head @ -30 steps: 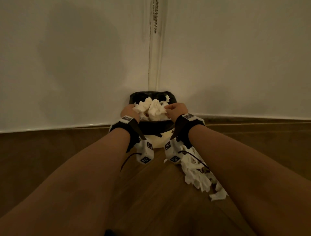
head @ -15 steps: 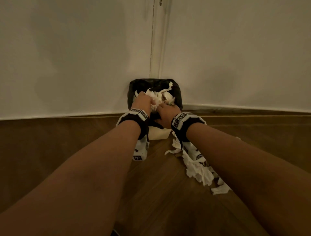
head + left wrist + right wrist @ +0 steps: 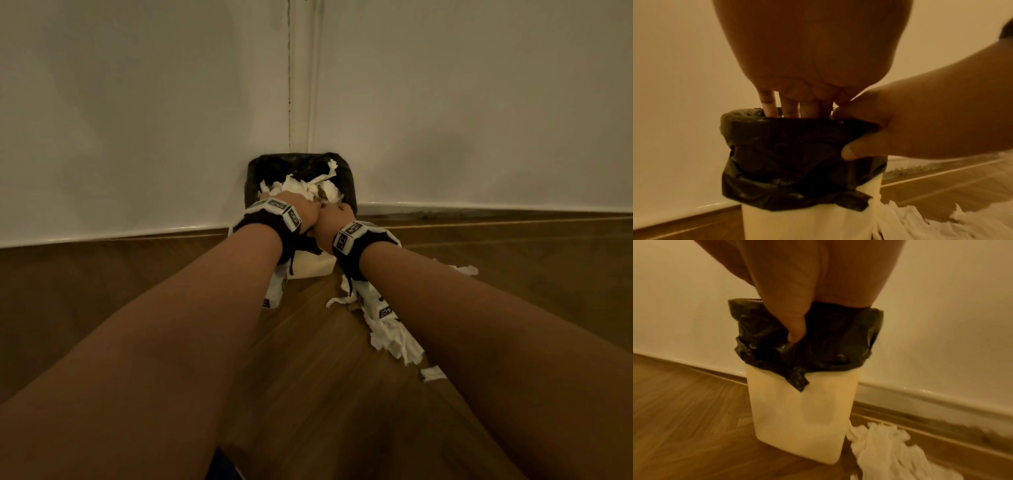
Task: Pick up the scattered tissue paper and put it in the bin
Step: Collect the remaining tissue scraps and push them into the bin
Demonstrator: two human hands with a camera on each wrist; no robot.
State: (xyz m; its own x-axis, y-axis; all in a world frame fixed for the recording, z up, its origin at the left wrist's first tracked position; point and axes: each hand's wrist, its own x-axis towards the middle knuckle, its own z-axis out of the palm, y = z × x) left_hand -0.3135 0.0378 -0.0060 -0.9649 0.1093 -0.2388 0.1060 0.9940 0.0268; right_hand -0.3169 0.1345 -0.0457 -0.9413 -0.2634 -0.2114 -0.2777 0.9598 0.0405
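Observation:
A cream bin with a black liner stands in the corner of the room. White tissue paper fills its top. My left hand reaches down into the bin, and its straight fingers press on the tissue inside. My right hand is at the bin's near right rim. Its thumb is curled against the outside of the liner, while its fingers go inside the bin and are hidden. More scattered tissue lies on the floor under my right forearm.
White walls meet just behind the bin, with a skirting board along the wooden floor. A loose tissue scrap lies near my right arm, and another scrap lies beyond it.
Both hands have gone from holding a tissue wad above the bin to pushing it down inside. The wad now sits lower, and my right thumb has come down onto the liner.

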